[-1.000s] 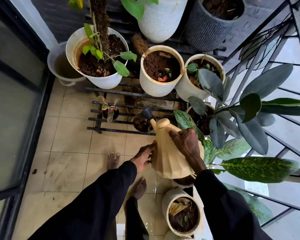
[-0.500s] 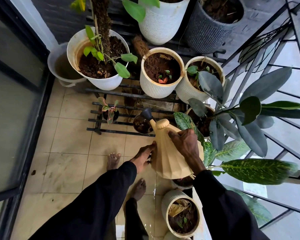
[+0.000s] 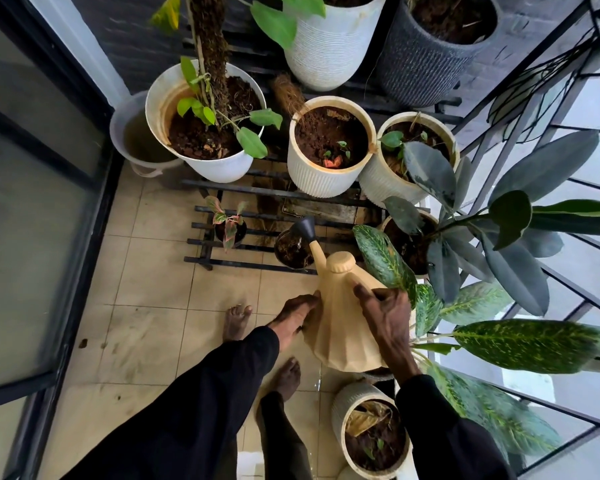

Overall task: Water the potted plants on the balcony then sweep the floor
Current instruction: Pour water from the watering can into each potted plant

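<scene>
A beige faceted watering can (image 3: pixel 340 323) with a dark rose spout (image 3: pixel 303 227) is tilted forward over a small dark pot (image 3: pixel 291 251) on the low black rack. My right hand (image 3: pixel 383 313) grips the can's top and right side. My left hand (image 3: pixel 295 315) presses against its left side. Around it stand potted plants: a large white pot with a moss pole (image 3: pixel 208 126), a ribbed cream pot (image 3: pixel 329 143), a white pot beside it (image 3: pixel 392 174), a small red-leaved plant (image 3: pixel 227 225) and a ribbed pot near my right arm (image 3: pixel 364 431).
A black slatted rack (image 3: pixel 236 260) holds the pots. A metal railing (image 3: pixel 534 98) runs along the right, a dark sliding door frame (image 3: pixel 94 216) along the left. Large spotted and dark leaves (image 3: pixel 530 344) reach in from the right. My bare feet (image 3: pixel 236 320) stand on beige tiles; water wets the floor (image 3: pixel 317 382).
The view has shifted slightly, so the pots sit a little lower in frame. Both hands and the watering can keep the same pose over the small dark pot.
</scene>
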